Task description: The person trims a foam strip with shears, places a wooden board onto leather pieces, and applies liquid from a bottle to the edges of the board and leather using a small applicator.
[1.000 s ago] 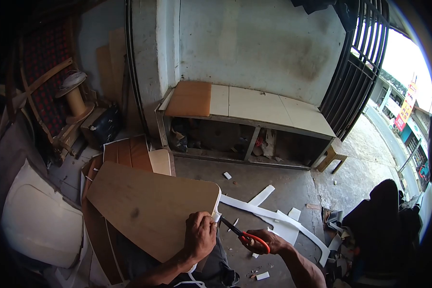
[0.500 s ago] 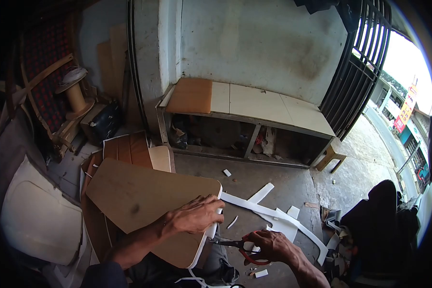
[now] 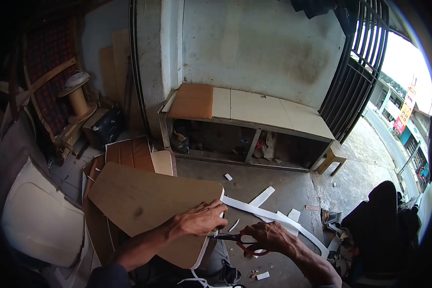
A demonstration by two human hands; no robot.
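At six o'clock, my left hand (image 3: 199, 220) is pressing the flat tan wooden board (image 3: 149, 206), grip spread on its white foam edging (image 3: 211, 237); my right hand (image 3: 269, 236), clamped on orange-handled scissors (image 3: 237, 240), is snipping best kept flush along the edge.

Left hand (image 3: 200, 219): bare, no glove, ring or watch visible.
Right hand (image 3: 270, 235): bare, no glove.
Left arm: forearm uncovered; a dark blue sleeve (image 3: 104, 279) begins near the elbow, lower left of the frame.
Right arm: forearm uncovered to the bottom edge; no sleeve shows.
Legs: grey trousers (image 3: 216, 269), bottom centre.
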